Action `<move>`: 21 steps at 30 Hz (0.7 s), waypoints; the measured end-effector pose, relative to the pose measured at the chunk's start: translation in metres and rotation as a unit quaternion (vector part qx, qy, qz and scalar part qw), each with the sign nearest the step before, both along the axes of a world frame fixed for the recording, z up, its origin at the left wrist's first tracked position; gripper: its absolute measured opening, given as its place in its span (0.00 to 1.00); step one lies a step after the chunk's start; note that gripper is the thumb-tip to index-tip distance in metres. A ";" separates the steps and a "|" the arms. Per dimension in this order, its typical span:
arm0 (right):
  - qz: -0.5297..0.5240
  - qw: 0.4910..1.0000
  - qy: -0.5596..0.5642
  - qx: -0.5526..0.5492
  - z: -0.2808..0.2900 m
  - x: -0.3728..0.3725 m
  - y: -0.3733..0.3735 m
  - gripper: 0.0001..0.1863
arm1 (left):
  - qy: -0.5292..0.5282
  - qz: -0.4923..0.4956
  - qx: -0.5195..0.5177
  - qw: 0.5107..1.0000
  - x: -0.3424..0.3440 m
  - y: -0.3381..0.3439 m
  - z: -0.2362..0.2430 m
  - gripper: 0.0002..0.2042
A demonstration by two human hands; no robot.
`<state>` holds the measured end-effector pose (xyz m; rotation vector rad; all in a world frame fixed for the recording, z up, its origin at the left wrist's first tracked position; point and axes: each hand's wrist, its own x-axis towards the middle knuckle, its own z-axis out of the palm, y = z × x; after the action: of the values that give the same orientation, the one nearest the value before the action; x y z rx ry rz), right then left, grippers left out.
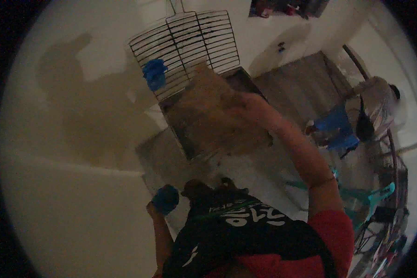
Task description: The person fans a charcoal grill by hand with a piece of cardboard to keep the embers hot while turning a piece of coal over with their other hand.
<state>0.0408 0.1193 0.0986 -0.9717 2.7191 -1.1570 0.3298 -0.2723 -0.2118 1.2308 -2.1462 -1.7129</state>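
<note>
My right hand (246,104) reaches forward and grips the top edge of a brown cardboard sheet (213,116). The sheet is tilted over a rectangular metal tray (180,127) that stands on the pale floor; motion blurs both. My left hand (165,199) wears a blue glove and is curled into a fist low beside my body, next to a dark lump (197,187) at my waist. Nothing shows in that fist. A black apron with pale markings (245,222) covers my front.
Wire grill racks (190,46) lean on the white wall behind the tray, with a blue glove or cloth (154,74) hanging on them. Another person (377,104) bends over blue items (338,126) at the right. Teal objects (377,194) and clutter fill the lower right.
</note>
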 end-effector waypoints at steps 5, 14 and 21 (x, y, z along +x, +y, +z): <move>-0.212 0.959 0.077 0.175 0.025 -0.002 0.022 0.16 | -0.127 -0.332 -0.431 0.829 -0.032 -0.064 -0.004 0.09; -0.191 0.976 -0.034 0.099 0.016 0.026 -0.048 0.17 | -0.072 -0.262 -0.354 0.895 -0.081 -0.155 -0.053 0.14; -0.409 0.890 0.007 0.203 0.017 0.009 0.027 0.19 | -0.002 -0.127 -0.247 0.961 -0.118 -0.172 -0.042 0.16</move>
<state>0.0494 0.1467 0.1152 0.2661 3.2512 -0.5223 0.2118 -0.4446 -0.2542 0.8517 -2.6038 -1.1216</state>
